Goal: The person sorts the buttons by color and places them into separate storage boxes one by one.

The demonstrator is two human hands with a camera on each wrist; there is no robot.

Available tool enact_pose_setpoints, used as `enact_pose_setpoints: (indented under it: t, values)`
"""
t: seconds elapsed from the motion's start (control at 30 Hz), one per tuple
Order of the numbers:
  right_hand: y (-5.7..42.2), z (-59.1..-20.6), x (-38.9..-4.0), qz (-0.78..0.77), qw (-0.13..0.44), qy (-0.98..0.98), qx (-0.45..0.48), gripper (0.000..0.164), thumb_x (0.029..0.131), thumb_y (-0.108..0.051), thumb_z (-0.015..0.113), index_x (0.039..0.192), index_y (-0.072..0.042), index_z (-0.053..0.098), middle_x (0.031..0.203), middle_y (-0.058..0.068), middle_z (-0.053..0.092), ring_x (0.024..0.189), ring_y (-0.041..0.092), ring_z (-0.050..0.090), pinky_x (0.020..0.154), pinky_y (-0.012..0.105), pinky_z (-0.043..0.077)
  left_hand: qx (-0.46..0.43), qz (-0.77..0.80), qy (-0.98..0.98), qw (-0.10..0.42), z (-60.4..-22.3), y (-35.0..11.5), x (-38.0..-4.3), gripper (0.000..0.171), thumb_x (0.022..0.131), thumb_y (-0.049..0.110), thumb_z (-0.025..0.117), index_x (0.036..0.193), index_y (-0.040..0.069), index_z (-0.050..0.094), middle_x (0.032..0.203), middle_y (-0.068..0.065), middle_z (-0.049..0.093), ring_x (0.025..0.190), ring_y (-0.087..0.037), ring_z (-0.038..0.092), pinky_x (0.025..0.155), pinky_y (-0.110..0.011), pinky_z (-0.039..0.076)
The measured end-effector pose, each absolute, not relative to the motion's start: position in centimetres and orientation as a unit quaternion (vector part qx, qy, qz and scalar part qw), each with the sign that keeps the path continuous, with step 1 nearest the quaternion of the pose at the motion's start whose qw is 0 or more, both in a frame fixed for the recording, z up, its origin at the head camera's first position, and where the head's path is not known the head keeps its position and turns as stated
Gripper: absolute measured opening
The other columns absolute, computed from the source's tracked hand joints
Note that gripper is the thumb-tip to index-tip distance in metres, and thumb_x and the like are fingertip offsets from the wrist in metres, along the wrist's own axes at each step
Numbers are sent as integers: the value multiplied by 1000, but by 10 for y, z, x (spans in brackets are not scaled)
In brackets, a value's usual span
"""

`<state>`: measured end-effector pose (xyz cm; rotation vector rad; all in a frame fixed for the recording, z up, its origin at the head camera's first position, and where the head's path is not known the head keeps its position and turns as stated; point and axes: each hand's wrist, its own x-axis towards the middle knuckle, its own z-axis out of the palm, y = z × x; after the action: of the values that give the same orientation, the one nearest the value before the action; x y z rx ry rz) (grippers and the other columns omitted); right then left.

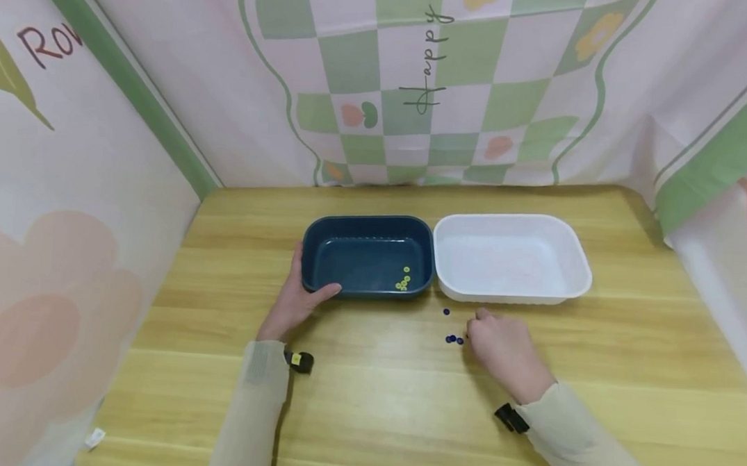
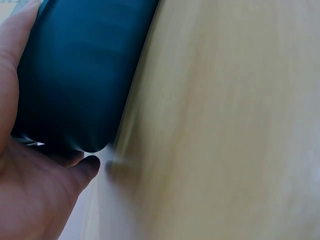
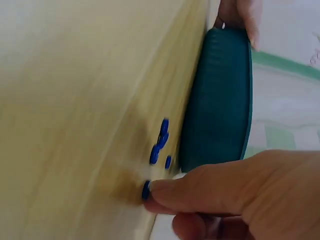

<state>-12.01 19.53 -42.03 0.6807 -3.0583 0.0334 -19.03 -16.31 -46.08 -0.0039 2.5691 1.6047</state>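
Observation:
My left hand (image 1: 291,300) grips the left end of a dark teal rectangular basin (image 1: 360,260), its thumb over the front rim. Several small yellow buttons (image 1: 403,283) lie in that basin's front right corner. Just in front of a white basin (image 1: 510,256), my right hand (image 1: 507,351) is low over the table. Seen from the right wrist, its thumb and finger pinch a small blue button (image 3: 146,190) at the table surface. More blue buttons (image 1: 453,339) lie grouped left of the right hand, with a single blue button (image 1: 446,311) nearer the basins.
The two basins stand side by side towards the back of the wooden table (image 1: 366,406). Behind it hangs a checked cloth (image 1: 405,88), and patterned cloth also covers both sides. A small white tag (image 1: 94,438) is at the table's left edge.

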Motion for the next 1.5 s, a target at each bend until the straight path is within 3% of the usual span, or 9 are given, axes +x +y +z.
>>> enact_pose_setpoints:
  t: [0.13, 0.33, 0.67, 0.87, 0.97, 1.17, 1.3, 1.37, 1.5]
  values:
    - [192, -423, -115, -25, 17, -969, 243, 16, 80, 5, 68, 68, -5, 63, 72, 7, 53, 53, 17, 46, 38, 33, 44, 0, 534, 844, 54, -459, -163, -190, 113, 81, 41, 78, 153, 41, -10, 162, 4, -1, 147, -24, 7, 116, -50, 14]
    - [189, -430, -113, -51, 50, -965, 254, 14, 80, 5, 68, 69, -2, 64, 71, 8, 52, 53, 15, 45, 34, 27, 41, 4, 527, 848, 51, -456, -164, -190, 114, 81, 44, 78, 153, 39, -11, 162, 4, -1, 147, -24, 8, 116, -50, 15]
    - [201, -426, -118, 15, 40, -972, 230, 9, 75, 9, 67, 79, 1, 65, 79, 10, 57, 58, 18, 51, 36, 26, 41, 8, 512, 857, 55, -458, -165, -190, 115, 80, 49, 77, 152, 40, -12, 162, 4, -2, 147, -26, 10, 116, -51, 17]
    - [216, -408, -128, 154, 10, -971, 183, 4, 85, -1, 64, 87, -2, 68, 75, 1, 56, 59, 13, 50, 48, 27, 45, 8, 516, 855, 58, -457, -164, -190, 115, 80, 48, 77, 153, 39, -12, 162, 3, -1, 147, -26, 10, 116, -51, 17]
    - [223, -396, -134, 226, 13, -963, 147, 9, 91, -10, 64, 91, -3, 69, 72, -1, 58, 61, 14, 51, 54, 31, 46, 6, 516, 855, 56, -456, -163, -190, 115, 80, 47, 77, 153, 38, -11, 162, 3, -1, 147, -25, 10, 115, -52, 17]
    - [235, -389, -147, 353, 17, -934, 57, 29, 98, -29, 59, 101, -3, 71, 69, 4, 56, 60, 16, 48, 53, 27, 41, 4, 516, 855, 59, -456, -163, -191, 114, 81, 46, 77, 153, 39, -12, 162, 3, -1, 147, -26, 10, 115, -52, 17]
    - [241, -392, -154, 432, 2, -902, -15, 46, 97, -44, 56, 111, -3, 71, 90, 11, 63, 72, 17, 49, 55, 24, 42, 4, 513, 856, 60, -457, -163, -192, 114, 81, 48, 76, 153, 39, -12, 162, 3, -1, 147, -26, 10, 115, -52, 17]
    - [243, -393, -158, 472, -7, -880, -55, 51, 96, -48, 56, 115, -2, 69, 101, 8, 63, 79, 15, 47, 58, 23, 42, 4, 511, 858, 59, -458, -164, -192, 114, 81, 49, 76, 153, 39, -12, 162, 3, -1, 147, -26, 10, 116, -51, 18]
    - [246, -394, -163, 536, -9, -836, -120, 54, 92, -49, 61, 117, -1, 67, 78, -3, 58, 66, 11, 45, 50, 23, 37, 3, 506, 860, 60, -459, -165, -190, 116, 79, 53, 75, 153, 39, -12, 162, 2, -1, 147, -26, 10, 116, -51, 18]
